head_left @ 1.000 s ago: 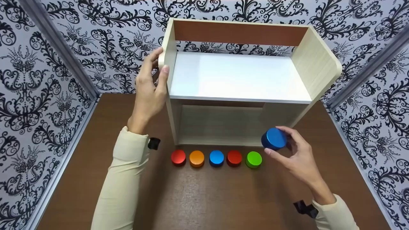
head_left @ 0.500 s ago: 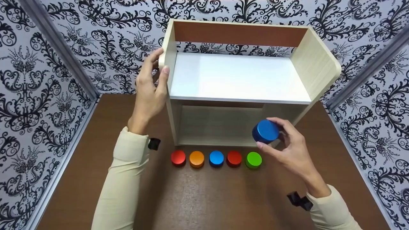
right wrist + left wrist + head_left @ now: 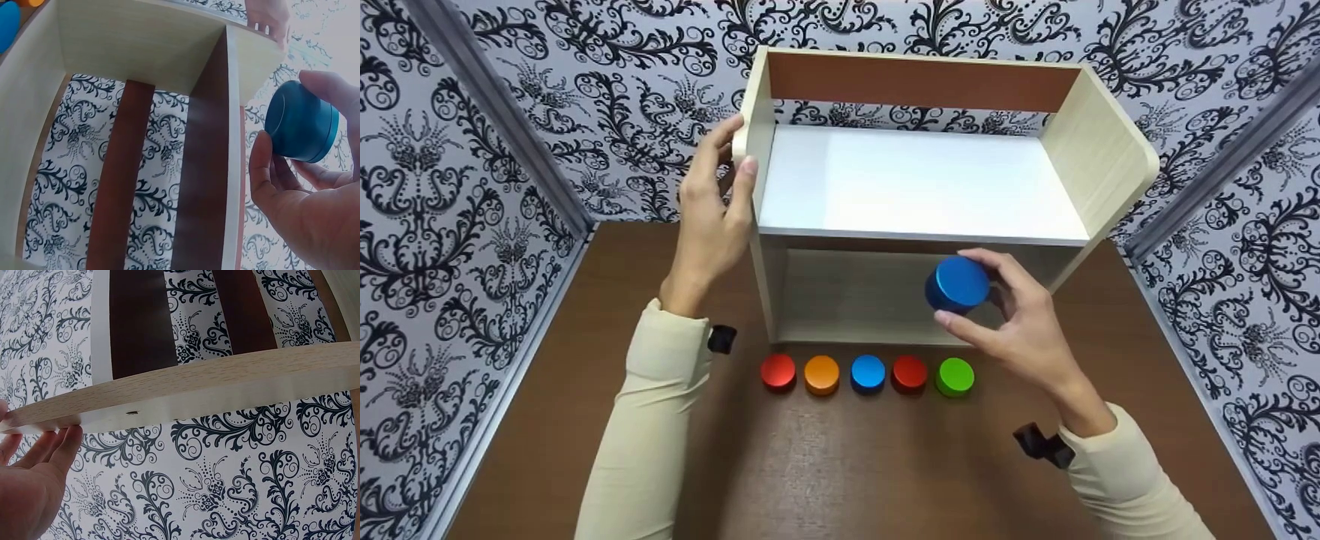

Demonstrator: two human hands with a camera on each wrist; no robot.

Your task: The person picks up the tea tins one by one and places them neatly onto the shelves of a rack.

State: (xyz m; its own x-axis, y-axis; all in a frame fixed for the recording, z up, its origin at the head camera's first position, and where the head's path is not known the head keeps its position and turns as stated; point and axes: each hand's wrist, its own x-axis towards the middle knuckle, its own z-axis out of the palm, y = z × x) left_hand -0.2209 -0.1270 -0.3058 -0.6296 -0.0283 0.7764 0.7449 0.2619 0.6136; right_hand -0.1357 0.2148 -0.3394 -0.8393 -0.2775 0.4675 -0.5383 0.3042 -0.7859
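Note:
My left hand (image 3: 709, 217) holds the left side panel of a small wooden shelf unit (image 3: 915, 184), thumb at the panel's front edge and fingers behind it. The left wrist view shows the fingers (image 3: 68, 445) against that panel (image 3: 214, 388). My right hand (image 3: 1027, 337) pinches a blue round canister (image 3: 958, 285) between thumb and fingers, raised in front of the unit's lower compartment. A seam near one end of the canister (image 3: 301, 121) shows in the right wrist view.
Five-coloured clutter aside, several small round canisters stand in a row before the unit: red (image 3: 778, 373), orange (image 3: 821, 374), blue (image 3: 868, 373), another red (image 3: 910, 373) and green (image 3: 955, 376). They stand on a brown table (image 3: 840, 472). Patterned walls (image 3: 622, 142) enclose the table.
My right hand has moved left and up with the blue canister, from beside the unit's lower right corner to in front of its lower compartment. My left hand has stayed on the panel.

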